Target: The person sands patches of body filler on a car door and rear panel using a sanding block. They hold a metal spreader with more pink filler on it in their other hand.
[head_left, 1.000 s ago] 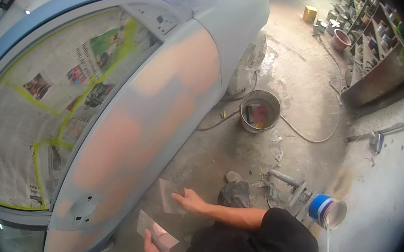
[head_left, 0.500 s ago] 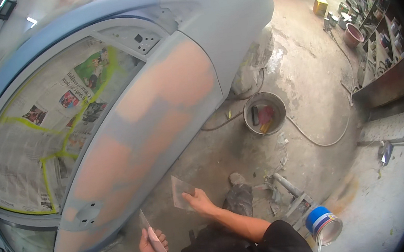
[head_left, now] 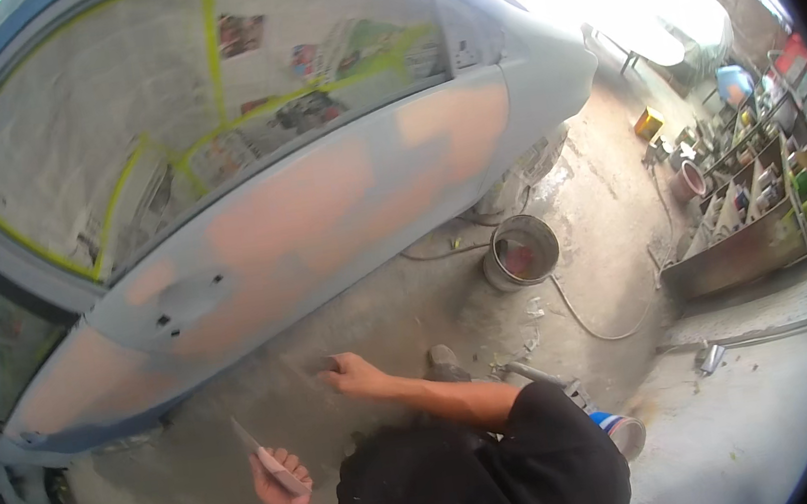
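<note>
My left hand (head_left: 282, 480) is closed around a flat putty spreader (head_left: 264, 448), tilted up, with pinkish filler on its face. In front of my body my right hand (head_left: 353, 376) pinches another thin spreader (head_left: 318, 364), seen nearly edge-on and blurred. Both hands are apart from the car. The grey car door (head_left: 165, 317) lies ahead and to the left, with patches of pinkish-orange filler (head_left: 292, 205) spread over its panel. Newspaper (head_left: 174, 109) held by yellow-green tape covers the window above.
On the concrete floor stands a metal bucket (head_left: 522, 253) with red things inside. A hose (head_left: 595, 331) curves beside it. At my right are a blue-and-white paint can (head_left: 623, 432) and a low metal frame. Farther right is a shelf (head_left: 735, 246) of cans and bottles.
My view has swung, so more of the car's window and side shows. The right-hand spreader has turned from face-on to nearly edge-on. Both hands keep hold of their spreaders.
</note>
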Tool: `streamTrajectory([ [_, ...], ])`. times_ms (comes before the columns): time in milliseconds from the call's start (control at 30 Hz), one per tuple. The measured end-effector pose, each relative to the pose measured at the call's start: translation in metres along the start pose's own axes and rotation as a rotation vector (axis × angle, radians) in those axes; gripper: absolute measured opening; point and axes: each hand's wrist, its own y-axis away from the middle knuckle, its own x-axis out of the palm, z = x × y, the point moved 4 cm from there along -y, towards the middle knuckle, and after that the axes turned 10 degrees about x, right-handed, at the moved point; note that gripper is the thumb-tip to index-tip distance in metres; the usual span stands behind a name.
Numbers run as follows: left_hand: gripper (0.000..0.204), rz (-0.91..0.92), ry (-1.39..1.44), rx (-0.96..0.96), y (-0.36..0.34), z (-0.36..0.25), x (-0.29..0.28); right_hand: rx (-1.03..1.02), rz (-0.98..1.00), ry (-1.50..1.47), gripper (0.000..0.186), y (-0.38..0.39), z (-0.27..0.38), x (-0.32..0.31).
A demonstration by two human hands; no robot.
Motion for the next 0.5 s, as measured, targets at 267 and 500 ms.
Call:
streamTrajectory([
  [267, 0.035, -0.096, 0.381, 0.152, 0.067, -0.142, -0.127, -0.115, 0.207, 0.395, 0.033, -0.005, -0.035, 0.197],
  [500, 0.038, 0.129, 0.457, 0.184, 0.077, -0.241, -0.174, -0.132, 0.178, 0.508, 0.041, -0.014, -0.003, 0.28],
])
